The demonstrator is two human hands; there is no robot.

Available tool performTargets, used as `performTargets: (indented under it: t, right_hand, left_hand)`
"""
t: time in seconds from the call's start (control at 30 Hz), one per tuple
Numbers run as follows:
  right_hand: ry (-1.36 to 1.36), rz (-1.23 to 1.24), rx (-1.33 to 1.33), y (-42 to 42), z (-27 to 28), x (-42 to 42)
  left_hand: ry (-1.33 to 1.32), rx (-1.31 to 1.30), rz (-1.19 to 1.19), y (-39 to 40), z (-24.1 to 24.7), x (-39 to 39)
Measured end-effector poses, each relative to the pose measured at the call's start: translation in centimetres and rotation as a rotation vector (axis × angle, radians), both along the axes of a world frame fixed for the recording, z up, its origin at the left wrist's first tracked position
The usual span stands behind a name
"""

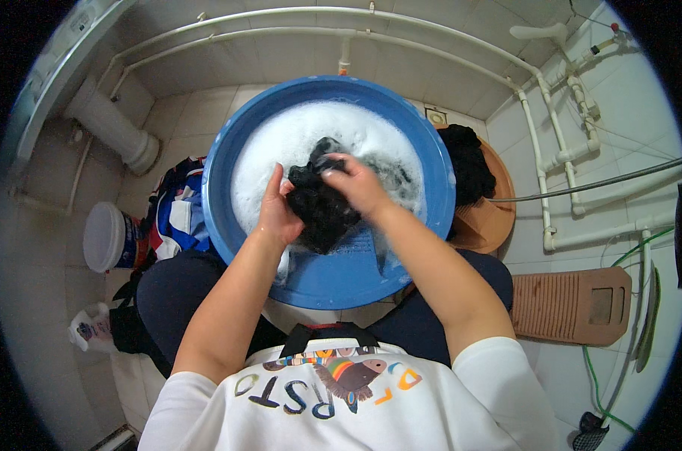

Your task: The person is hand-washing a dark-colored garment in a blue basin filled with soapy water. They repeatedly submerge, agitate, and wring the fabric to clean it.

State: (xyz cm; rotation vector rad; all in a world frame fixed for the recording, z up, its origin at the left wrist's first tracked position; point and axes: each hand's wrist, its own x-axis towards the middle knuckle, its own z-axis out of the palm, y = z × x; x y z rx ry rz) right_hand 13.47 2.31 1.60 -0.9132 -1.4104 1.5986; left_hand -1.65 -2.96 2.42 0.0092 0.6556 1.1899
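A large blue plastic basin [327,296] stands on the floor between my knees, with white suds [279,132] over the water in it. Above the suds, my right hand [355,183] grips a wet black cloth [324,217] at its bunched upper part. My left hand [279,208] supports the same cloth from the left side, palm turned toward it and thumb raised. Under the cloth's lower end, the ridged blue washboard part [355,251] of the basin shows. More dark fabric [394,175] lies half sunk in the foamy water to the right.
An orange-brown basin [501,186] with black cloth [467,163] sits at the right, a metal hose [589,189] reaching over it. A brown washboard [569,304] lies nearer. Left are colourful clothes [180,208], a lidded bucket [107,237] and a white bottle [93,327]. White pipes [318,31] line the walls.
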Motion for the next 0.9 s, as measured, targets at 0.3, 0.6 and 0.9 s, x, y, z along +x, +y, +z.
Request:
performTargets:
  t: [0.3,0.6,0.9]
  right_hand:
    - [-0.461,0.145,1.082,-7.9,5.0,-3.0]
    - [-0.516,-0.342,0.867,-4.7,1.4,-2.2]
    - [-0.846,-0.535,0.469,1.7,-1.1,1.9]
  left_hand:
    - [0.27,0.21,0.002,-1.5,-3.4,0.3]
    - [0.072,-0.092,-0.067,-2.2,0.2,3.2]
    - [0.331,-0.186,-0.067,-1.9,4.5,4.6]
